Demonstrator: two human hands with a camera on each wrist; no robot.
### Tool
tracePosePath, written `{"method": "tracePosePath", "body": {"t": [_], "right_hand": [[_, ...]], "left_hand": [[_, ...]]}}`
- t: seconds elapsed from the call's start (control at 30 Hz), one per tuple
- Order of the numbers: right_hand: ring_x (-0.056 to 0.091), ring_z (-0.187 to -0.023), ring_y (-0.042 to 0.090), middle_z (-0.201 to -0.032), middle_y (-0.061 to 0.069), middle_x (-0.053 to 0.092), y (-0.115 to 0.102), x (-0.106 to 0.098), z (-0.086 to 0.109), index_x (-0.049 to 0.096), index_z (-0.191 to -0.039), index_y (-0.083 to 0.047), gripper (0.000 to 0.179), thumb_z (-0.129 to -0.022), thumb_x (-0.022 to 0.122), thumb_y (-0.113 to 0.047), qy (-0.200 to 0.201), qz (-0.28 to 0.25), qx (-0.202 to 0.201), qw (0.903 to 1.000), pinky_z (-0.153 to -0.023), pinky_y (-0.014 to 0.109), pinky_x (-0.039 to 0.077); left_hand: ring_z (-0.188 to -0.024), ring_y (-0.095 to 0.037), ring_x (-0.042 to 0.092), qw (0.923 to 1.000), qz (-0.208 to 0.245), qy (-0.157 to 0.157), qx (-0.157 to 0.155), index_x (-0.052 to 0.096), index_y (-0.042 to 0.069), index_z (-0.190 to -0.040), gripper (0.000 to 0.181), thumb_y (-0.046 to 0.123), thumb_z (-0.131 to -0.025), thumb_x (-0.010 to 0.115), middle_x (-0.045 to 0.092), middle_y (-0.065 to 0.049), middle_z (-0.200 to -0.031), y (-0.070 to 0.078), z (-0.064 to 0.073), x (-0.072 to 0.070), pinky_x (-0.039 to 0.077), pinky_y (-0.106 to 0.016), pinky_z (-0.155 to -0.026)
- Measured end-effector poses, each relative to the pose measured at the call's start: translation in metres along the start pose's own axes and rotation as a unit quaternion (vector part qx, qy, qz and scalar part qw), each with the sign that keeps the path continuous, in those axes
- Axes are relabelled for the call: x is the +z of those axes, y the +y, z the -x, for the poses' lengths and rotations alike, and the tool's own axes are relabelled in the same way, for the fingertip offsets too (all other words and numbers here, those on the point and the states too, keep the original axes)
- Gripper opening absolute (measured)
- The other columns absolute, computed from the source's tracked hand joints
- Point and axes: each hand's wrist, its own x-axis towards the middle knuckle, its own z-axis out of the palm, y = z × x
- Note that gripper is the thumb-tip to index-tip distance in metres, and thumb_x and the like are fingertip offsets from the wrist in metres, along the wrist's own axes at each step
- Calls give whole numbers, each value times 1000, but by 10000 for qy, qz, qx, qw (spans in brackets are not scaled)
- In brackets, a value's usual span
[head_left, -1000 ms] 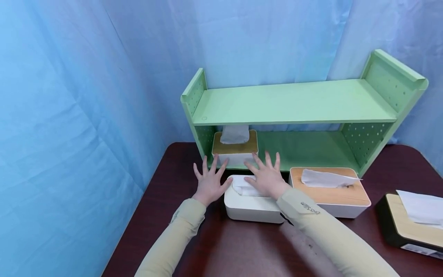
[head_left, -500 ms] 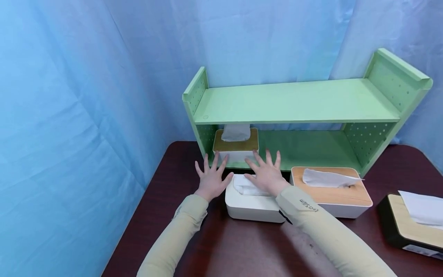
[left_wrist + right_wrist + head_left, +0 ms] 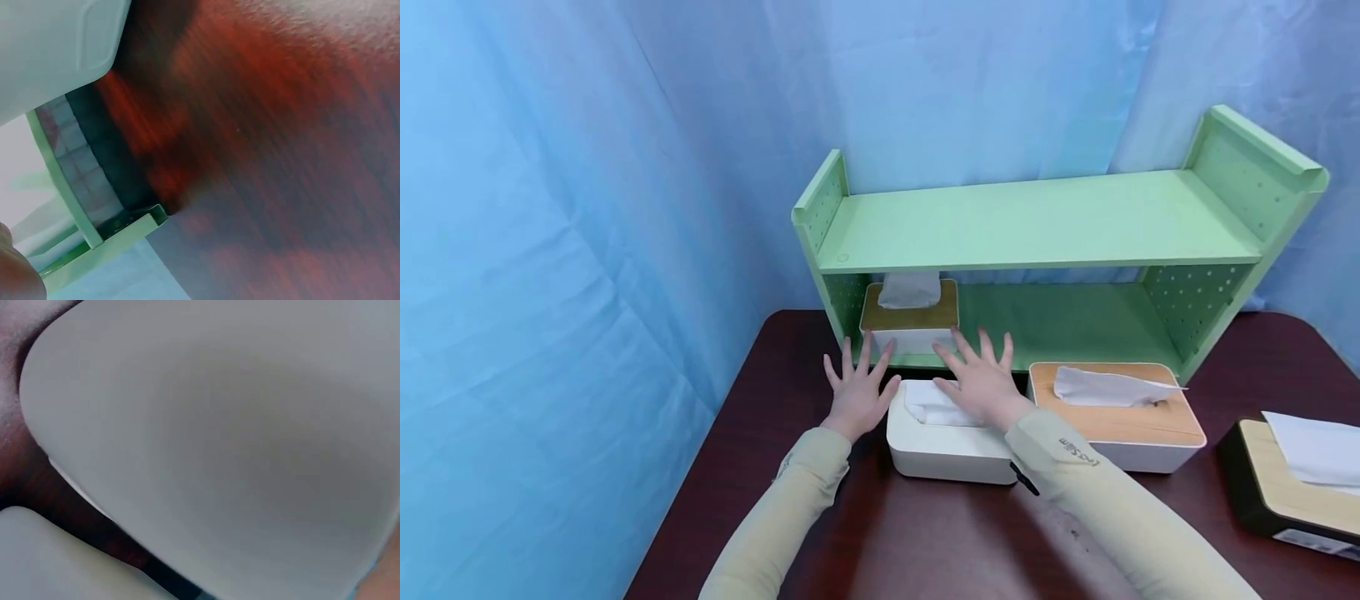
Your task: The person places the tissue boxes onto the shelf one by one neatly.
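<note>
My left hand (image 3: 856, 402) is stretched forward with its fingers spread, at the left end of a white tissue box (image 3: 951, 454) on the table. Over the right part of that box reaches my right hand (image 3: 985, 387), its fingers spread too and hiding some of the top. Both hands' fingertips overlap the front of a wood-topped tissue box (image 3: 902, 340) on the lower shelf, at its left end. A tissue (image 3: 910, 290) sticks up from it. In the right wrist view the white box (image 3: 206, 425) fills most of the picture.
A green two-level shelf (image 3: 1037, 221) stands at the back of the dark red table (image 3: 760, 500). Right of the white box sits a larger wood-topped tissue box (image 3: 1120, 425). Farther right is a black tissue box (image 3: 1240, 492) with a wooden top. Blue curtains (image 3: 625, 208) hang behind and left.
</note>
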Motion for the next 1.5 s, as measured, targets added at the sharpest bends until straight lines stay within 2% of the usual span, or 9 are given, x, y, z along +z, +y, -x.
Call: {"method": "tracePosePath", "body": {"t": [0.2,0.4,0.53,0.7,0.87,1.03,1.27,1.5], "right_hand": [[5,-142,47,-159,12,11,-4,1,8,29,-150,-27,59,-97,41,-50,214,36,-3,9998,-105,70,-5],[14,-141,46,-157,16,18,-6,2,21,35,-148,-22,57,-97,45,-46,652,-84,242,9975,-106,69,1],[16,-140,46,-157,17,18,-6,4,27,37,-147,-20,56,-97,45,-45,876,-233,219,9956,-106,68,3],[16,-140,45,-157,17,17,-8,1,33,37,-147,-20,56,-97,44,-45,906,-232,132,9955,-106,67,4],[17,-139,45,-157,19,16,-7,-6,40,39,-146,-18,56,-97,44,-46,937,-208,211,9952,-107,66,6],[19,-138,47,-156,21,18,-7,-9,52,40,-145,-17,57,-96,47,-45,1030,-205,240,9942,-107,65,9],[26,-134,49,-154,25,18,-3,-10,74,42,-144,-15,56,-95,52,-41,1214,-439,-3,9916,-106,63,18],[29,-132,49,-154,27,14,1,-12,86,42,-144,-15,56,-95,53,-39,1348,-705,-151,9883,-106,63,22]], "left_hand": [[-144,-40,-8,9999,-71,52,123,19,28,-152,57,49,-101,31,1,-8,-160,2,9,0,-4,-69,-107],[-144,-42,-5,9991,123,30,395,25,26,-151,55,47,-101,33,-1,-12,-160,16,18,-3,-4,-69,-106],[-144,-43,-2,9986,73,77,528,25,27,-151,55,47,-101,32,-2,-14,-160,23,22,-4,-1,-70,-106],[-144,-42,-2,9983,14,192,556,26,27,-151,54,46,-101,34,-1,-15,-159,26,25,-8,-1,-69,-106],[-144,-43,-1,9969,80,304,728,27,25,-151,54,42,-100,38,0,-17,-159,28,29,-15,-2,-70,-106],[-144,-42,-2,9956,233,382,820,29,24,-150,54,40,-100,42,0,-16,-159,30,37,-22,-1,-70,-106],[-145,-39,-7,9927,467,489,995,29,25,-150,56,40,-99,45,1,-15,-160,28,53,-23,-3,-70,-105],[-145,-38,-7,9889,590,638,1209,28,24,-151,59,41,-97,47,2,-13,-160,27,61,-27,-1,-70,-105]]}}
